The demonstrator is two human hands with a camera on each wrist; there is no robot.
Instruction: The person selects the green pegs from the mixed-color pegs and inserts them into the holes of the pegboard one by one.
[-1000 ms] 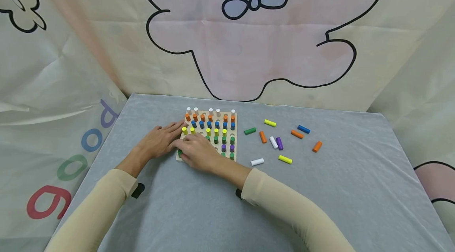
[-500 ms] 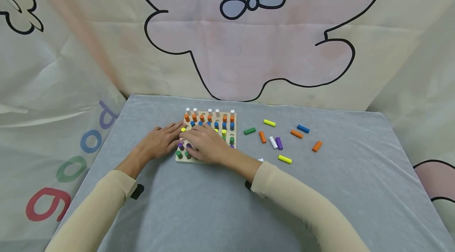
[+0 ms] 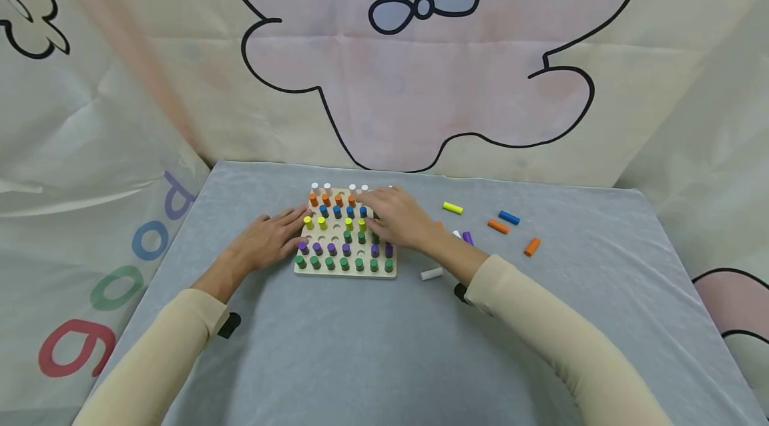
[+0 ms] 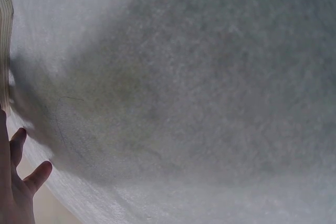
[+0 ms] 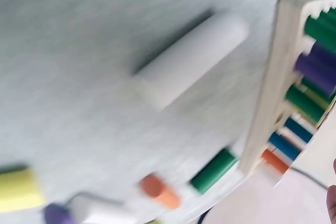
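A wooden pegboard (image 3: pixel 345 274) stands on the table, with rows of white, orange, blue, yellow, green and purple pegs upright in it. Some holes show, such as one in the purple row (image 3: pixel 332 250). My left hand (image 3: pixel 270 239) lies flat along the board's left side, fingers straight and fingertips right at its edge. My right hand (image 3: pixel 399 218) is over the board's right part, fingers pointing left, thumb apart below, with no peg seen between them. It hides several pegs. In the right wrist view only fingertips (image 5: pixel 332 203) show at the edge.
Loose pegs lie right of the board: a white peg (image 3: pixel 431 274), a yellow peg (image 3: pixel 452 207), a blue peg (image 3: pixel 509 218) and orange pegs, one farthest right (image 3: pixel 531 247). My right forearm covers others. Grey cloth (image 3: pixel 336 346) covers the table; a printed curtain (image 3: pixel 450 92) hangs behind.
My right hand has moved from the board's lower left across it to the upper right, uncovering the purple and bottom green rows. The left hand stays in place.
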